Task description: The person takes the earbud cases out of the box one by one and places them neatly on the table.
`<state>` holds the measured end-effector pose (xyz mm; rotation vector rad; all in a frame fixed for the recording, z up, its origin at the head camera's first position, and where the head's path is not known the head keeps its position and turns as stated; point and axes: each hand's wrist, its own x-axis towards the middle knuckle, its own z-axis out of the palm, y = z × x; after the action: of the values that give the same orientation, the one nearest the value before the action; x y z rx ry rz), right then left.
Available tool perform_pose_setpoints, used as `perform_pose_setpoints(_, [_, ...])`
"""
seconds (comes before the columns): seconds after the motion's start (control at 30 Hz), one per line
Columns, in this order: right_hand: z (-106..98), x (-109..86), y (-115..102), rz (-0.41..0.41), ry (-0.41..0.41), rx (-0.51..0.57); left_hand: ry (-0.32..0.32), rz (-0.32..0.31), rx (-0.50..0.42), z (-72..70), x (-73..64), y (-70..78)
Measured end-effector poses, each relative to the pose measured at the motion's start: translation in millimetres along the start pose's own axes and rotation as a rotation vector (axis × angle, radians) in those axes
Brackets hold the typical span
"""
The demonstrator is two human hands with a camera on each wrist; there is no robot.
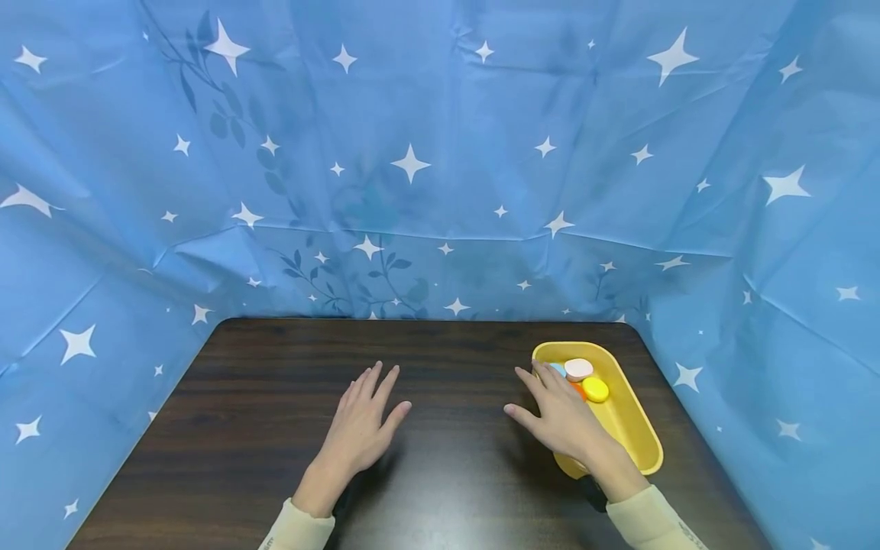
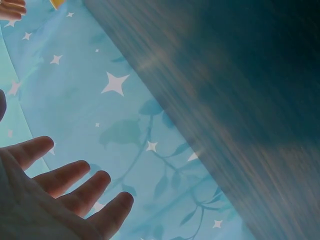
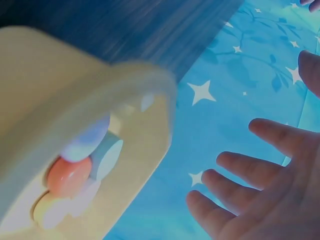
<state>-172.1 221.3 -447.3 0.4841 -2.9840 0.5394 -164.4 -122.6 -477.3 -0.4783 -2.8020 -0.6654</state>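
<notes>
My left hand (image 1: 359, 429) hovers over the dark wooden table (image 1: 275, 451) with fingers spread and nothing in them. My right hand (image 1: 567, 416) is held palm down, fingers straight, overlapping the left side of a yellow tray (image 1: 635, 428) in the head view. Inside the tray's far end lie several rounded pieces: a white one (image 1: 579, 370), a yellow one (image 1: 595, 389), an orange-red one (image 3: 70, 176) and light blue ones (image 3: 107, 156). The right hand partly covers them in the head view. In the right wrist view the right fingers (image 3: 250, 170) are apart from the tray.
Blue cloth (image 1: 412, 191) with white stars and leaf prints hangs behind the table and along both sides. The tray stands near the table's right edge. Cream sleeves (image 1: 302, 527) cover both forearms.
</notes>
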Motion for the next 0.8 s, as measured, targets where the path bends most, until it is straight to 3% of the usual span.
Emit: perform_pose_setpoints(0.8, [-26.9,-25.6,36.4,0.01,0.069,0.021,-0.011,0.029,-0.084,5.2,-0.9,11.3])
